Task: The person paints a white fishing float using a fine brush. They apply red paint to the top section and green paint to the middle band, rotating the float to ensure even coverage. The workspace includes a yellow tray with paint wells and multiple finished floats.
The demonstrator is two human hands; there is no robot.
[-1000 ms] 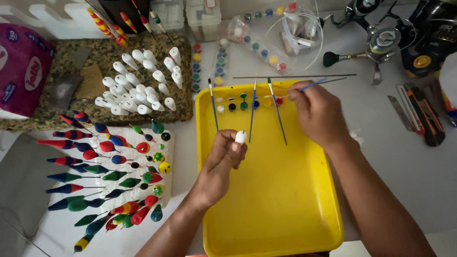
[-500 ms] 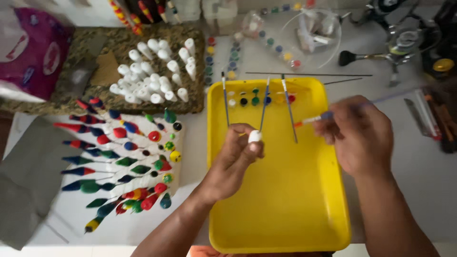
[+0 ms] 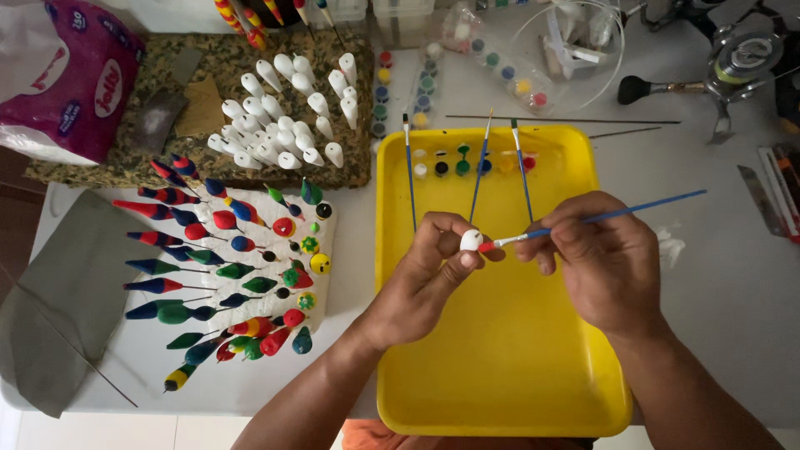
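- Left hand (image 3: pixel 425 279) curled over the middle of the shallow yellow plastic tray (image 3: pixel 500 392), fingertips pinched shut around a small white rounded float body (image 3: pixel 471 240).
- Right hand (image 3: pixel 604 267) closed in a pencil grip on a thin blue-handled paintbrush (image 3: pixel 633 211), red-loaded tip touching the right side of the white float body, handle slanting up past the tray's right edge.
- Held above the tray floor, near its centre, slightly toward the far edge.
- Along the tray's far edge: a row of small paint pots (image 3: pixel 467 162) in white, black, green, blue, yellow and red, with three more blue-handled brushes (image 3: pixel 479 179) lying across them, bristles toward the hands.
- Left of the tray: a white foam block (image 3: pixel 321 275) stuck with painted floats (image 3: pixel 225 242) in red, blue, green and yellow.
- Beyond that, at the table's far left: a mottled green-brown foam block (image 3: pixel 108 158) bristling with unpainted white cone floats (image 3: pixel 283 108).
- Pink plastic packet (image 3: pixel 62 79) at the far left corner; grey cloth (image 3: pixel 58 292) at the left edge.
- Fishing reel (image 3: pixel 733 58) at the far right corner.
- Nothing between brush tip and float.
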